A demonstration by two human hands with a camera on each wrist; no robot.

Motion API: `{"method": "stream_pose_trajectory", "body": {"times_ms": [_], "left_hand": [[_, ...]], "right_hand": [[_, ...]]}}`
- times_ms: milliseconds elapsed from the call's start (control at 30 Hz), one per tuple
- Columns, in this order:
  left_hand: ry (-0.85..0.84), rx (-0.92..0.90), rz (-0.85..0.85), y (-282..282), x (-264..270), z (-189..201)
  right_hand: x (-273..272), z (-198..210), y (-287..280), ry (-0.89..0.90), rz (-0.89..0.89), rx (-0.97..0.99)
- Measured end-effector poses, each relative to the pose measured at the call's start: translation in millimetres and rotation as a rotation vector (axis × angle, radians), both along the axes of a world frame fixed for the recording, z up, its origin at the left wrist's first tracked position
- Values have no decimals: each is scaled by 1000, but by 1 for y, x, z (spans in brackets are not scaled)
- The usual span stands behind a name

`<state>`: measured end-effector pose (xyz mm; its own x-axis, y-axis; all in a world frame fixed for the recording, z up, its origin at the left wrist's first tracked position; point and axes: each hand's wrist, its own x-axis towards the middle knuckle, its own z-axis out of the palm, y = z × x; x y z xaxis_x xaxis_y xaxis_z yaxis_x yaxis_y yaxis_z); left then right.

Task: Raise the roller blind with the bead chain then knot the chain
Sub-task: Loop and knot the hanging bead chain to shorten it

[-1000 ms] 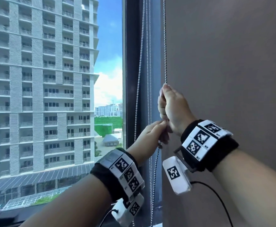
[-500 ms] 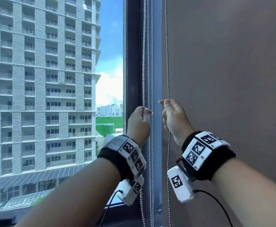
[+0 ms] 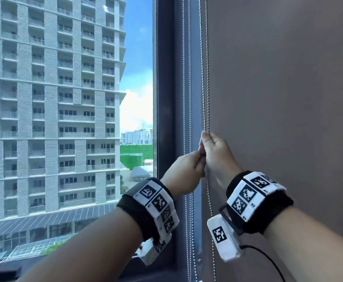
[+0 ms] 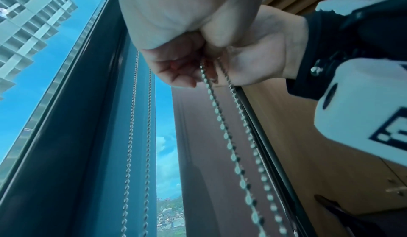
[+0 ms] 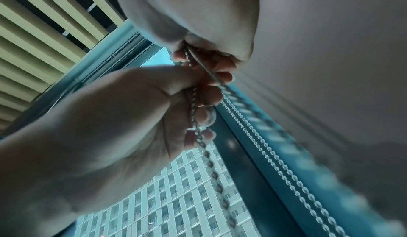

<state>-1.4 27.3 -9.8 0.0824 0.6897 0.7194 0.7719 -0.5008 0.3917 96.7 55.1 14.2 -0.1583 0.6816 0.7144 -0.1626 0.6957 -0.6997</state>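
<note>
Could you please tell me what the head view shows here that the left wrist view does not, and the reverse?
Only the head view shows the tall white apartment tower outside whole, and both marker-covered wristbands.

Only the left wrist view shows the underside of the right hand, fingers curled round two strands, and wooden panelling.

Both show the silver bead chain gripped beside the grey-brown roller blind, with the left hand close by.

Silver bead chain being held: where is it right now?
In the head view, the silver bead chain hangs just right of the dark window frame, along the grey roller blind's left edge, gripped by both hands.
</note>
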Motion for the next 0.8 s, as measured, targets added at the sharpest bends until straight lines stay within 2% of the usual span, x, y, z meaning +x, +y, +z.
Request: {"method": "stream_pose_trajectory", "body": {"times_ms": [133,200,300,433,567,733,800], "left_hand": [[78,-54,-4,-2,-9,0],[21,-68,-25,-4,-11,1],[-64,9,-54,-9,-11,6],[-88,119,-96,-14,-5,13],[-75,93,-131,-14,2,18],[-218,-4,-169,-9,5,13],[-266,7,-209,-11,6,9]], "right_hand": [[4,-12,3,43,8,3],[6,-17,7,64,9,-2],[9,-21,6,28,-19,12],[10,-22,-11,43,130,-8],[7,-32,-22,-37,187,36],[11,-43,-26,-164,151,57],[17,-45,-24,-229,78,103]]}}
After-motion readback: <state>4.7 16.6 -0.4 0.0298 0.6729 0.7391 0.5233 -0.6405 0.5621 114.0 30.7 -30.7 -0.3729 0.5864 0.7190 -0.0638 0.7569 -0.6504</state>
